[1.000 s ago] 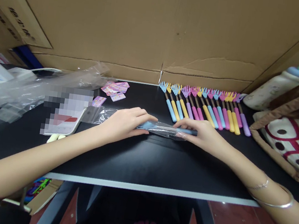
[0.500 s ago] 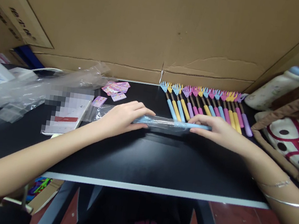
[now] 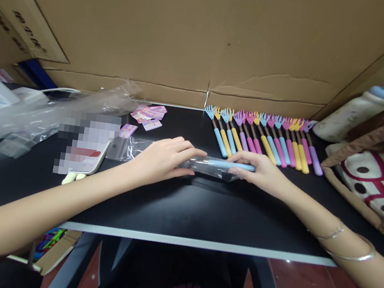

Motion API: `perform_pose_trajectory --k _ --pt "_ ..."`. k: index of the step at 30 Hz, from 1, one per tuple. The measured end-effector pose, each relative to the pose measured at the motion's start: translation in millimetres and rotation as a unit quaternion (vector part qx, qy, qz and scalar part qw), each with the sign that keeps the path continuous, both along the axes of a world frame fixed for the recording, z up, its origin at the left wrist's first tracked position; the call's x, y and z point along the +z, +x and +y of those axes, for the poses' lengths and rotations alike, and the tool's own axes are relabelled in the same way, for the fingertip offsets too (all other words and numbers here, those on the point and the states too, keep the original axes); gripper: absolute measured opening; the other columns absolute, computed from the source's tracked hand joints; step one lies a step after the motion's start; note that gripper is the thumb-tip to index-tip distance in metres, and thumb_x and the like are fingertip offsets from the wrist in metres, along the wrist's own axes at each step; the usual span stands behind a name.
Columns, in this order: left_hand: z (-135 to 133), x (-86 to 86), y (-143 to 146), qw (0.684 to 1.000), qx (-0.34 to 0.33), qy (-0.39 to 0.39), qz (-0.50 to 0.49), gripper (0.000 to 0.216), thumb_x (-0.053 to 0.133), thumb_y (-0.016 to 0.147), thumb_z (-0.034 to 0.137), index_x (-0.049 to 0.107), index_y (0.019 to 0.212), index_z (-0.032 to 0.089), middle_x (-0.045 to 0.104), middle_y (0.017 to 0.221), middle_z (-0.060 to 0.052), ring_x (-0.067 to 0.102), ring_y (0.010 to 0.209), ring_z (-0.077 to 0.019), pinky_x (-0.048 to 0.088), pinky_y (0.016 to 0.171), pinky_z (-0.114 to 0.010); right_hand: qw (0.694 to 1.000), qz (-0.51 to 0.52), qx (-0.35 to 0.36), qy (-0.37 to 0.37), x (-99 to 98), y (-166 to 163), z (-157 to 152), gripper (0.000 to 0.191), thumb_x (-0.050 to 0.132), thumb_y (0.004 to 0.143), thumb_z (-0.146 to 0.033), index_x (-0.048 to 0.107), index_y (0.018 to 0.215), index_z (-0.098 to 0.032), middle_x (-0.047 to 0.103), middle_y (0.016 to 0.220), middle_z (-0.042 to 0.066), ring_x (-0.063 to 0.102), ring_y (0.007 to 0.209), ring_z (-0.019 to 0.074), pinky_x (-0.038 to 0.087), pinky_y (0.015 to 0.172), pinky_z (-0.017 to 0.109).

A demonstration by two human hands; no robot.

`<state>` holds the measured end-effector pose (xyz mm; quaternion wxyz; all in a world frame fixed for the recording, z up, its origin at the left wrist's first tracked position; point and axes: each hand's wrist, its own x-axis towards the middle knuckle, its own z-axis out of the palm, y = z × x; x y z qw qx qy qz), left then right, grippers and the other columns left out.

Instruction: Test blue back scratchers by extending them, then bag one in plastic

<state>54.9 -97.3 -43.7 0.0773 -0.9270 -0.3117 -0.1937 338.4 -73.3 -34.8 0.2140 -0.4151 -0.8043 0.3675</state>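
A back scratcher [image 3: 223, 164] with a light blue handle lies level between my hands, mostly inside a clear plastic bag [image 3: 206, 169]. My left hand [image 3: 166, 159] is closed around the bag and covers the scratcher's far end. With its fingers pinched, my right hand [image 3: 254, 169] grips the blue handle near the bag's mouth. The bag's sealed end sticks out to the left of my left hand. Behind my right hand, several hand-shaped back scratchers [image 3: 267, 142] in blue, yellow, pink and purple lie in a row.
Small purple cards [image 3: 149, 115] lie at the back. A phone [image 3: 89, 148] and a heap of clear plastic bags [image 3: 50, 110] are on the left. A bottle [image 3: 355, 112] and a cloth bag [image 3: 369, 178] stand right. Cardboard [image 3: 179, 32] walls the table's back [image 3: 204, 212].
My right hand has moved left, pushing the handle further into the clear bag. My left hand has shifted slightly to the right.
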Motion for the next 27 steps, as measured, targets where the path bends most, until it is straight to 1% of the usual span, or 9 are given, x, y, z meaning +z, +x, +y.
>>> perform_pose_trajectory --k 2,5,7,9,12,17,22,25,27 --pt "0.5 2.8 -3.2 1.000 0.022 0.018 0.013 0.045 0.059 0.092 0.042 0.052 0.130 0.018 0.066 0.110 -0.007 0.061 0.095 -0.0203 0.047 0.079 -0.030 1.000 0.002 -0.011 -0.011 -0.1 2.0 1.5 0.037 0.064 0.079 -0.049 0.064 0.094 -0.015 0.066 0.071 0.003 0.052 0.052 0.0109 0.040 0.052 0.025" --pt "3.3 8.0 -10.0 0.996 0.063 0.057 0.032 0.049 0.060 0.090 0.048 0.053 0.130 0.019 0.068 0.109 -0.007 0.063 0.094 -0.0221 0.046 0.077 -0.031 0.999 0.016 -0.034 -0.010 -0.7 6.5 4.5 0.039 0.066 0.077 -0.051 0.064 0.093 -0.016 0.060 0.064 0.000 0.048 0.051 0.0098 0.038 0.049 0.024" --pt "4.9 10.3 -13.3 0.993 0.090 0.073 0.036 0.044 0.058 0.091 0.047 0.056 0.126 0.021 0.070 0.106 -0.006 0.065 0.091 -0.0215 0.045 0.073 -0.029 0.998 0.027 -0.047 -0.013 -0.7 8.2 5.5 0.042 0.067 0.076 -0.054 0.063 0.093 -0.016 0.057 0.062 -0.001 0.047 0.051 0.0095 0.037 0.049 0.024" --pt "5.0 10.5 -14.1 0.991 0.105 0.072 0.034 0.033 0.055 0.093 0.042 0.059 0.120 0.023 0.071 0.101 -0.003 0.066 0.086 -0.0193 0.043 0.067 -0.027 0.998 0.030 -0.050 -0.020 0.1 7.7 4.8 0.043 0.067 0.076 -0.055 0.063 0.092 -0.016 0.057 0.063 -0.001 0.046 0.050 0.0087 0.035 0.048 0.023" --pt "2.1 7.9 -11.0 0.993 0.092 0.055 0.041 0.026 0.052 0.095 0.037 0.060 0.115 0.024 0.071 0.095 -0.001 0.067 0.080 -0.0168 0.041 0.062 -0.025 0.998 0.035 -0.027 -0.037 1.9 4.0 1.3 0.043 0.068 0.076 -0.055 0.061 0.092 -0.015 0.057 0.066 -0.001 0.044 0.050 0.0074 0.033 0.047 0.023" --pt "-3.2 4.6 -5.1 0.996 0.071 0.040 0.047 0.027 0.051 0.095 0.038 0.058 0.117 0.024 0.071 0.094 -0.001 0.068 0.077 -0.0158 0.040 0.059 -0.024 0.992 0.078 0.004 -0.097 -1.3 0.4 -3.6 0.043 0.069 0.079 -0.054 0.052 0.093 -0.018 0.052 0.064 -0.004 0.042 0.050 0.0061 0.032 0.048 0.022" --pt "0.8 5.9 -8.7 0.996 0.074 0.024 0.038 0.028 0.055 0.093 0.036 0.056 0.117 0.023 0.070 0.101 -0.003 0.067 0.083 -0.0172 0.043 0.065 -0.025 0.968 0.161 0.024 -0.192 -7.4 1.6 -4.3 0.035 0.065 0.085 -0.047 0.043 0.094 -0.021 0.052 0.064 -0.006 0.045 0.051 0.0082 0.037 0.052 0.024" --pt "3.6 6.7 -11.2 0.995 0.077 0.036 0.044 0.028 0.058 0.088 0.028 0.056 0.115 0.022 0.069 0.099 -0.004 0.066 0.085 -0.0186 0.043 0.067 -0.027 0.950 0.203 0.025 -0.236 -6.8 1.2 -5.4 0.029 0.063 0.086 -0.041 0.042 0.092 -0.022 0.053 0.069 -0.004 0.048 0.057 0.0106 0.039 0.054 0.026" --pt "4.4 6.9 -11.9 0.995 0.080 0.051 0.044 0.029 0.057 0.084 0.019 0.057 0.113 0.022 0.069 0.095 -0.003 0.066 0.084 -0.0187 0.043 0.065 -0.027 0.949 0.206 0.037 -0.235 -5.9 0.9 -6.1 0.028 0.062 0.087 -0.040 0.043 0.092 -0.021 0.055 0.071 -0.003 0.049 0.059 0.0105 0.039 0.056 0.026"
